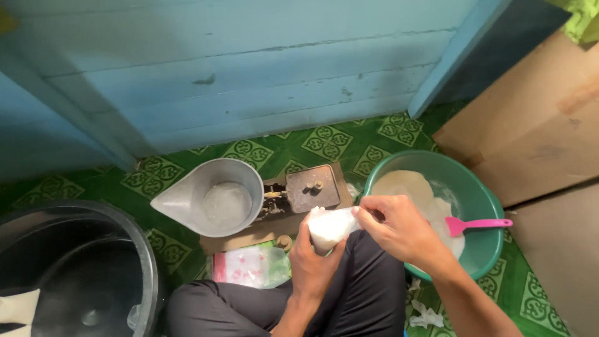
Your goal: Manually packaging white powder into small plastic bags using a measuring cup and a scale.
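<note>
My left hand (314, 262) grips a small clear plastic bag (331, 226) filled with white grainy stuff, held above my knee. My right hand (399, 228) pinches the bag's top end, fingers closed on the plastic. Just right of my hands stands a green basin (480, 200) holding more white stuff, with a pink plastic scoop (477, 224) resting on its rim. Ahead of my hands sits a small balance scale (312, 187) with a metal pan (215, 196) shaped like a spouted scoop on its left side.
A large black tub (81, 274) stands at lower left with white bags showing at its edge. A stack of clear bags with red print (249, 267) lies by my knee. A blue wooden wall (249, 75) is ahead, cardboard (536, 118) at right, green patterned floor (324, 143) below.
</note>
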